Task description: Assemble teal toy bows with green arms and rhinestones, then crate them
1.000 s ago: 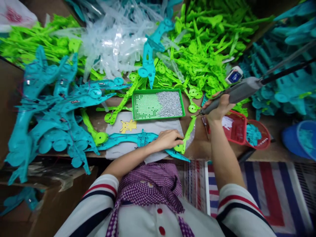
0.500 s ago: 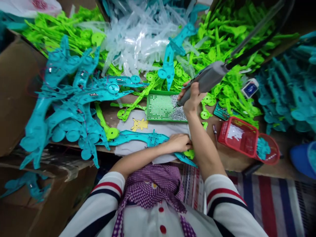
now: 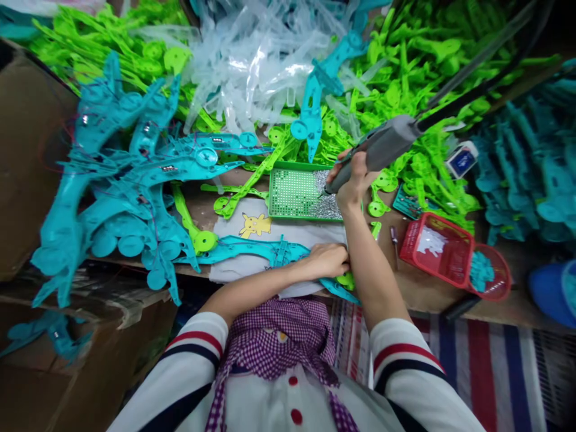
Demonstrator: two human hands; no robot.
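My right hand (image 3: 353, 180) grips a grey electric screwdriver (image 3: 378, 149) on a black cord. Its tip touches the heap of small silver screws in the right part of a green tray (image 3: 292, 195). My left hand (image 3: 328, 259) presses down on a long teal plastic part (image 3: 252, 251) and a green plastic part (image 3: 345, 279) beneath it. Both parts lie on a grey cloth (image 3: 270, 231) with a yellow cartoon figure, at the near edge of the wooden table.
Piles of teal parts (image 3: 130, 186), green parts (image 3: 405, 78) and clear parts (image 3: 256, 60) cover the back and left. Red baskets (image 3: 443, 249) stand at the right by a small screwdriver (image 3: 395, 237). More teal parts (image 3: 531, 162) fill the far right. A cardboard box (image 3: 27, 150) is at left.
My right hand carried the screwdriver from the right of the tray leftward onto the screw heap, where it now stays. My left hand kept pressing on the teal part.
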